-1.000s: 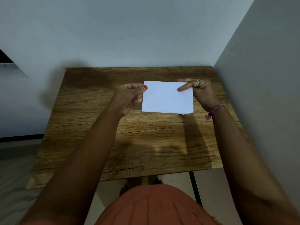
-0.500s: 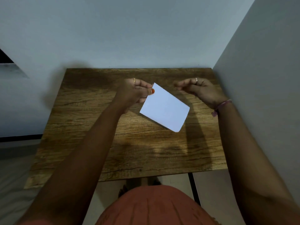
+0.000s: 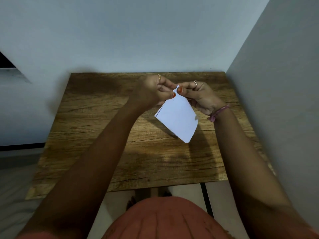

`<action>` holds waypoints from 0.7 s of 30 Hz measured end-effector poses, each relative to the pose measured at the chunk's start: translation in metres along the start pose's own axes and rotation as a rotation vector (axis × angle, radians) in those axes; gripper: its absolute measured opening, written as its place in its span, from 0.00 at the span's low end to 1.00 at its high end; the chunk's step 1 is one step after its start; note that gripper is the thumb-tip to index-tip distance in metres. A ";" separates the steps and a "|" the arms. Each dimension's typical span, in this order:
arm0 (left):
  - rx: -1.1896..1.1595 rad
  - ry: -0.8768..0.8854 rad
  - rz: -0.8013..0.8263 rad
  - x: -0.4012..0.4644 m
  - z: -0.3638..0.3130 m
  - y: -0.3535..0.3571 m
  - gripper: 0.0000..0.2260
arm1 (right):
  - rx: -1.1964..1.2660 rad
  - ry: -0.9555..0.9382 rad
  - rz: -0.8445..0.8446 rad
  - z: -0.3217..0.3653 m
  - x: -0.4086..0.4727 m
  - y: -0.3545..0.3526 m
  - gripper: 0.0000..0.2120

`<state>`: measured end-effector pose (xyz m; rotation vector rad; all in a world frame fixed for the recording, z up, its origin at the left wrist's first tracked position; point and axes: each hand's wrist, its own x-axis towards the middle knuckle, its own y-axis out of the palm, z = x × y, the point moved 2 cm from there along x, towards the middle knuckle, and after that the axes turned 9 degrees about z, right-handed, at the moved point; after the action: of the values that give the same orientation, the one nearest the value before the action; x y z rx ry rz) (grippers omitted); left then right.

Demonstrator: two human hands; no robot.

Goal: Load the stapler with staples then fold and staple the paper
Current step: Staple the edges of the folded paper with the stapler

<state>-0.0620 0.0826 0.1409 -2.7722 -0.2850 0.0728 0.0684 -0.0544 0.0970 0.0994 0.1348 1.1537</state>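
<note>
A folded white paper (image 3: 177, 118) hangs tilted above the wooden table (image 3: 96, 135), its layered edges showing at the left side. My left hand (image 3: 153, 91) pinches the paper's top corner between thumb and fingers. My right hand (image 3: 198, 95) pinches the same top corner from the right, its thumb tip right beside my left thumb. The paper's lower corner points down toward the table. No stapler or staples are in view.
The table stands in a corner, with a pale wall (image 3: 138, 40) behind it and another wall (image 3: 276, 100) along its right edge. The floor (image 3: 15, 178) lies to the left and in front.
The paper was held flat by both hands, then hung from my left hand alone. Now my right hand has come back and grips the top corner, and the paper has turned steeper.
</note>
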 end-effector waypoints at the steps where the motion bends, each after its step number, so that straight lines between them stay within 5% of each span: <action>1: 0.001 -0.001 -0.001 0.000 -0.001 0.000 0.07 | 0.015 -0.006 -0.005 0.000 -0.001 0.001 0.07; 9: 0.063 -0.032 0.035 0.005 -0.003 -0.005 0.08 | 0.037 -0.018 -0.112 0.000 -0.001 0.012 0.04; 16: 0.007 -0.054 0.055 0.003 0.007 -0.023 0.09 | -0.196 0.039 -0.112 -0.002 -0.009 0.009 0.11; 21: -0.001 -0.104 0.049 0.004 0.012 -0.019 0.06 | -0.296 0.022 -0.145 -0.008 -0.011 0.012 0.02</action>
<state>-0.0628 0.1045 0.1360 -2.7813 -0.2433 0.2297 0.0521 -0.0600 0.0918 -0.1827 -0.0097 1.0186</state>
